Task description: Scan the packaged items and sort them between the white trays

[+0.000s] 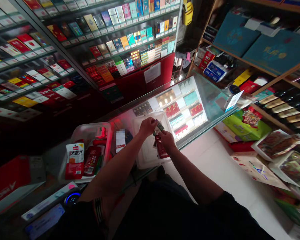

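Observation:
My left hand [148, 127] is closed in a pinch on a small dark green packet [160, 125] above the counter. My right hand [168, 141] meets it from the right, its fingers closed at the packet's lower end. Below the right hand is a dark red pouch [161, 150], partly covered by that hand; I cannot tell whether the hand touches it. Under both hands lies a white plastic lid [145, 158] on the glass counter.
Left of the lid, a clear plastic bin [109, 133] holds several snack pouches [75, 160]. A white card [120, 140] lies between. The glass display counter [202, 96] bears a small stand [233, 101] at right. Cigarette shelves [120, 46] rise behind; boxes [242, 125] stand on the right.

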A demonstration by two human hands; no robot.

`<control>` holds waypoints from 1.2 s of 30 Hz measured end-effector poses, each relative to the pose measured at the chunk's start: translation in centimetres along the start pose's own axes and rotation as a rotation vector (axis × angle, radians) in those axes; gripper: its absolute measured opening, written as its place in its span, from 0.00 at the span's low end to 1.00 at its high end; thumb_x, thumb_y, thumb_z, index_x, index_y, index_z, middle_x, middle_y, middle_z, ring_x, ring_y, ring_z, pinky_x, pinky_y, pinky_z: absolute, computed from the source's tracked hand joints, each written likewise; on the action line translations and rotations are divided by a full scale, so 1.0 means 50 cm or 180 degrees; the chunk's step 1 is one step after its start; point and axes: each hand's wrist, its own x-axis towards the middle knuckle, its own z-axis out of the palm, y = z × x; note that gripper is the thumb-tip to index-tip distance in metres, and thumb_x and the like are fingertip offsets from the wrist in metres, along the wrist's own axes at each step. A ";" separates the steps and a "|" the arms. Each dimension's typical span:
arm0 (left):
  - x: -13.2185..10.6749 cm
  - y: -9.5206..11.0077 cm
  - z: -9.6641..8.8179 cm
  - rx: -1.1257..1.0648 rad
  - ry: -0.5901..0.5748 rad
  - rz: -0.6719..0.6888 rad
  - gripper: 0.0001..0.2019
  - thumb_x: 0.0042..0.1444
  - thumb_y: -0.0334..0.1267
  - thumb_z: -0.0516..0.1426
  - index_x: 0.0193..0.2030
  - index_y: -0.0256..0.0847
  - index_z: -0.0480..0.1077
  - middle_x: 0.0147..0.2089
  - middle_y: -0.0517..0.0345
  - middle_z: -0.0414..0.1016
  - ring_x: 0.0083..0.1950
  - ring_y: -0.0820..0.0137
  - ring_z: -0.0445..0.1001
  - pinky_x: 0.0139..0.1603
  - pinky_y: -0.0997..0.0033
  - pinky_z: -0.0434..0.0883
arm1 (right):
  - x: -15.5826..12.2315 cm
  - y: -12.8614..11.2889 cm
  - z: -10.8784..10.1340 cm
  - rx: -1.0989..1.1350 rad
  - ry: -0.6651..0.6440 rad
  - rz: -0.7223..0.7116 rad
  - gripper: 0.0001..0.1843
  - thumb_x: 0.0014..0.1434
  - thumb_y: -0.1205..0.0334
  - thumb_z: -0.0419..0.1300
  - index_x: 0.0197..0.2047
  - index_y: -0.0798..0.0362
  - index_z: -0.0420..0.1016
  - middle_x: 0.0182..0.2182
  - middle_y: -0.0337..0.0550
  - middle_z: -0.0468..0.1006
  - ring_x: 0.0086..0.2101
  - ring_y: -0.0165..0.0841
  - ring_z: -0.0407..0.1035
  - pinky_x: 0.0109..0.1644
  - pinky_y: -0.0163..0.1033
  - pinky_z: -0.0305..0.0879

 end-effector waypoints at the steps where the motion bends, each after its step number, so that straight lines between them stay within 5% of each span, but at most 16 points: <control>1: -0.013 -0.002 -0.017 -0.0085 0.0137 -0.0063 0.11 0.66 0.46 0.61 0.40 0.41 0.79 0.40 0.50 0.84 0.42 0.60 0.80 0.46 0.63 0.72 | -0.008 -0.003 0.002 0.0048 0.0013 -0.0028 0.17 0.61 0.48 0.62 0.36 0.55 0.81 0.25 0.42 0.80 0.27 0.33 0.74 0.32 0.35 0.71; 8: -0.118 -0.025 -0.125 -0.0937 0.0702 -0.0359 0.10 0.59 0.46 0.65 0.34 0.42 0.75 0.33 0.58 0.81 0.35 0.68 0.77 0.39 0.69 0.70 | -0.082 -0.042 0.041 0.0240 0.0158 -0.0242 0.16 0.58 0.55 0.63 0.44 0.56 0.83 0.30 0.44 0.85 0.29 0.33 0.77 0.33 0.35 0.72; 17: -0.273 -0.111 -0.201 -0.2301 0.1063 -0.0696 0.13 0.53 0.47 0.67 0.35 0.40 0.76 0.29 0.61 0.77 0.29 0.71 0.74 0.31 0.73 0.69 | -0.165 -0.061 0.127 0.0713 0.0097 -0.0689 0.16 0.51 0.55 0.71 0.41 0.55 0.80 0.27 0.42 0.84 0.28 0.36 0.80 0.32 0.37 0.73; 28: -0.406 -0.165 -0.257 -0.2887 0.1183 -0.0335 0.20 0.52 0.47 0.71 0.48 0.39 0.83 0.38 0.54 0.84 0.38 0.67 0.80 0.40 0.69 0.77 | -0.257 -0.070 0.200 0.0660 0.0031 -0.0981 0.18 0.48 0.56 0.73 0.43 0.52 0.84 0.34 0.42 0.87 0.34 0.38 0.80 0.42 0.42 0.75; 36: -0.415 -0.206 -0.249 -0.3358 0.1371 -0.0496 0.18 0.50 0.51 0.73 0.37 0.36 0.82 0.36 0.53 0.83 0.36 0.69 0.79 0.38 0.70 0.76 | -0.280 -0.068 0.231 0.0697 0.0065 -0.1192 0.17 0.48 0.53 0.74 0.40 0.52 0.85 0.38 0.46 0.88 0.40 0.41 0.81 0.52 0.47 0.78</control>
